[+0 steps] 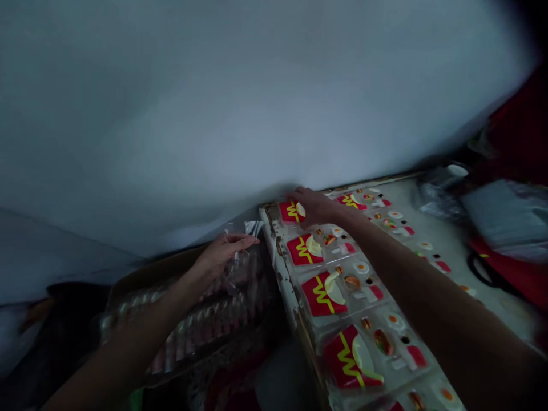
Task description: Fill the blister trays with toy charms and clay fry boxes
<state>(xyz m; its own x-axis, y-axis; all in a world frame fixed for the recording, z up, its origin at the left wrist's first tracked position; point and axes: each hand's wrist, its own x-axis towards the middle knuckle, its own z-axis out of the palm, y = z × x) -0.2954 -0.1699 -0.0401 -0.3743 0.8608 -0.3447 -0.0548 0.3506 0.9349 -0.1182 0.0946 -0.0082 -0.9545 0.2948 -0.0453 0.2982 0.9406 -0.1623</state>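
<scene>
My left hand point(229, 250) is closed, fingertips together on a thin clear plastic wrapper point(234, 271) above a box at the left. My right hand point(311, 205) reaches to the far end of the table. Its fingers curl down at the farthest clear blister tray point(291, 212), which holds a red piece with a yellow zigzag; the fingertips are partly hidden and blurred. Nearer along the table edge lie more such trays, among them one clear blister tray point(324, 294) with a red fries-box shape, a burger, a fried egg and other small toy food pieces.
An open cardboard box point(124, 279) at the left holds rows of clear-wrapped items point(214, 317). The worn white table edge point(285, 285) runs beside it. A pale wall point(257, 114) stands behind. Plastic bags point(509, 217) and red cloth point(520, 131) are at the right.
</scene>
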